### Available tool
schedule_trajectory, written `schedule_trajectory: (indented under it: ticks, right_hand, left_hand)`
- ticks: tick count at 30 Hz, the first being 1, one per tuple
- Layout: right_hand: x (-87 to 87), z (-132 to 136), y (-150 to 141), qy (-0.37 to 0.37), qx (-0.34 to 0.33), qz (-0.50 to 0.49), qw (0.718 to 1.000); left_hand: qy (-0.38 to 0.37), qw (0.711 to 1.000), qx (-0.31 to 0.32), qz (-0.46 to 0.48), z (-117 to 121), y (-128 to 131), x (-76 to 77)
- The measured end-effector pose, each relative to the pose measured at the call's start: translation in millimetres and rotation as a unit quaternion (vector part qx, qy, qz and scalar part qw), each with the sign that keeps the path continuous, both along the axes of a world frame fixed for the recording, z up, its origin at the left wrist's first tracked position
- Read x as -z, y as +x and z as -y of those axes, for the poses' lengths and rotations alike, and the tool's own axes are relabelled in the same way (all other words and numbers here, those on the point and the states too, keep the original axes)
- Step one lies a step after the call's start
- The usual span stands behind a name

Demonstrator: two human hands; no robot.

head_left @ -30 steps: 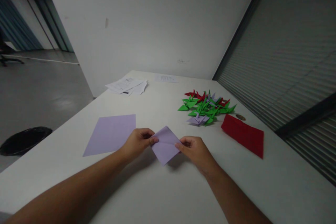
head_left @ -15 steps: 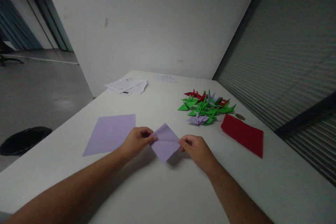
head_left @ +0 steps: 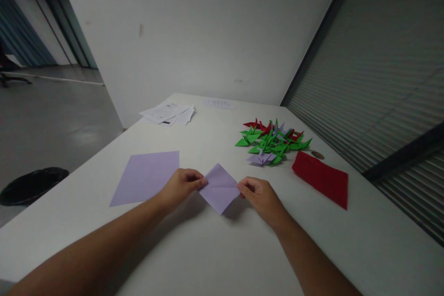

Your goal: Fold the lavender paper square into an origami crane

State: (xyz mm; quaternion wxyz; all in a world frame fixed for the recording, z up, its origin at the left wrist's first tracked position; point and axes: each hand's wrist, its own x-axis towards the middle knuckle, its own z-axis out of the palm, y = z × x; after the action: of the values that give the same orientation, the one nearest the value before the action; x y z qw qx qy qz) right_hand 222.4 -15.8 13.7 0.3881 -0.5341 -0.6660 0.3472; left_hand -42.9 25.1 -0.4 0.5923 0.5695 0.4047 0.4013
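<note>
A small folded lilac paper square (head_left: 219,188) is held diamond-wise just above the white table (head_left: 215,249). My left hand (head_left: 181,187) pinches its left corner and my right hand (head_left: 261,196) pinches its right corner. A crease runs across the middle of the paper. A flat lilac sheet (head_left: 147,176) lies on the table left of my left hand.
A pile of green, red and lilac folded paper cranes (head_left: 272,141) lies at the back right, with a red sheet stack (head_left: 321,177) and a coin (head_left: 317,154) beside it. White printed papers (head_left: 169,113) lie at the far edge. A black bin (head_left: 31,185) stands on the floor to the left.
My right hand has slid outward from over the paper to its right corner. The lilac square now faces me flatter, and the left hand stays put.
</note>
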Motion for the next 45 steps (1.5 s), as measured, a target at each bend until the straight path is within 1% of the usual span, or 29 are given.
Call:
schedule_trajectory:
  ticks: [3,6,8,11,13,16,18,21,23,26,30,38,42,45]
  right_hand:
    - [0.8,0,1,0.024,-0.009,0.000,1.000]
    - [3.7,-1,2,0.028,-0.007,-0.009,1.000]
    - [6.8,-3,3,0.024,0.003,-0.026,0.999]
    - [10.9,-6,5,0.021,0.035,-0.065,0.997]
    - [11.8,-6,5,0.018,0.062,-0.099,0.993]
    - [10.2,-4,2,-0.004,0.089,-0.168,0.982]
    - [8.9,-1,-4,-0.023,0.084,-0.220,0.972]
    - [9.6,5,-16,-0.046,0.059,-0.267,0.961]
    - [12.1,8,-27,-0.063,0.036,-0.268,0.961]
    - [16.1,12,-43,-0.093,0.048,-0.293,0.950]
    - [16.4,15,-57,-0.122,0.031,-0.323,0.938]
    - [19.3,15,-67,-0.182,0.047,-0.396,0.899]
    - [21.7,15,-70,-0.180,0.033,-0.405,0.896]
    - [23.5,15,-72,-0.172,0.038,-0.406,0.897]
  left_hand:
    - [-0.009,1.000,0.003,0.013,0,-1,-0.2]
    - [-0.021,1.000,0.003,0.022,-1,-1,0.3]
    - [-0.035,0.999,0.010,0.017,-2,-1,0.9]
    - [-0.050,0.998,0.026,0.010,-2,0,1.5]
    - [-0.059,0.998,0.015,0.017,-2,1,0.9]
    - [-0.097,0.993,-0.027,0.053,0,3,-2.0]
    - [-0.132,0.986,-0.047,0.090,1,5,-4.5]
    - [-0.161,0.975,-0.052,0.141,4,9,-7.2]
    - [-0.162,0.973,-0.044,0.160,6,11,-7.5]
    - [-0.157,0.972,-0.025,0.172,10,14,-5.6]
    - [-0.152,0.973,0.003,0.175,13,18,-0.4]
    - [-0.156,0.976,0.020,0.151,18,26,4.8]
    - [-0.152,0.978,0.020,0.145,20,30,5.1]
    - [-0.127,0.981,0.028,0.147,21,33,5.3]
